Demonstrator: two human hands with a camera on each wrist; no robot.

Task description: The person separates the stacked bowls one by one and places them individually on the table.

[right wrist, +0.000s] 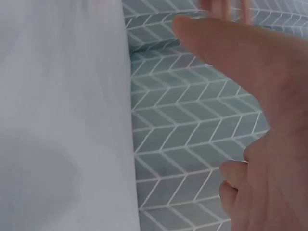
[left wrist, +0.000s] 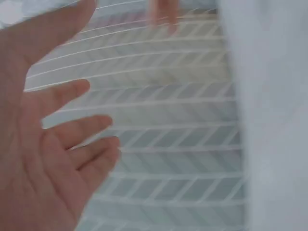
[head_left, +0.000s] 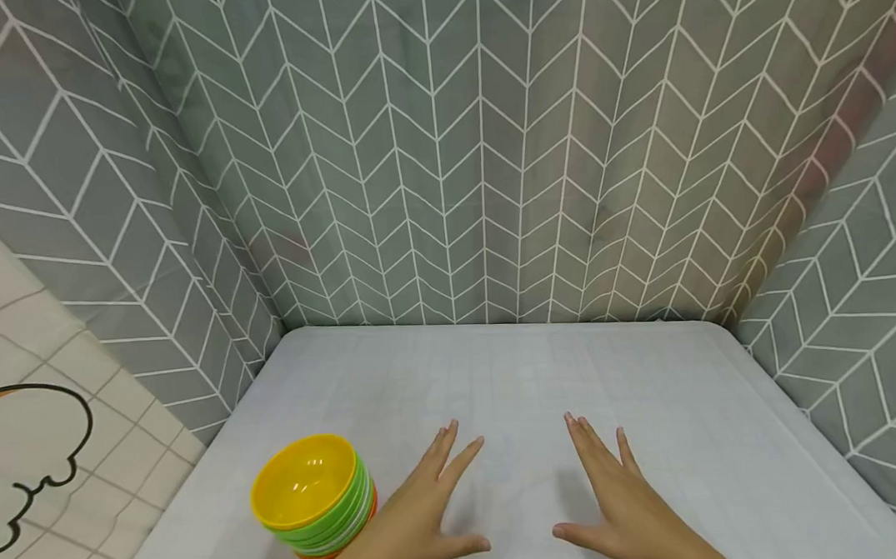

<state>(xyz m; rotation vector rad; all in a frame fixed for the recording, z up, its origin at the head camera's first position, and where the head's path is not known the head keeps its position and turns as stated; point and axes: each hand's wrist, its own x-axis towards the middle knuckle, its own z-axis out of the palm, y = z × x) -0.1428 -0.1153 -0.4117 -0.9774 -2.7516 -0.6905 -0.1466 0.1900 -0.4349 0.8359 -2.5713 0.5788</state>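
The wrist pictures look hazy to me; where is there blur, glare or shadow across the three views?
Head view: fairly crisp, small glints inside the yellow bowl, soft shadows on the white table beside the left hand and right hand; left wrist view: washed-out, the patterned curtain blurred; right wrist view: curtain lines sharper, a dim shadow patch at lower left.

left hand: bare | right hand: bare | fingers: slim, tapering | left palm: creased
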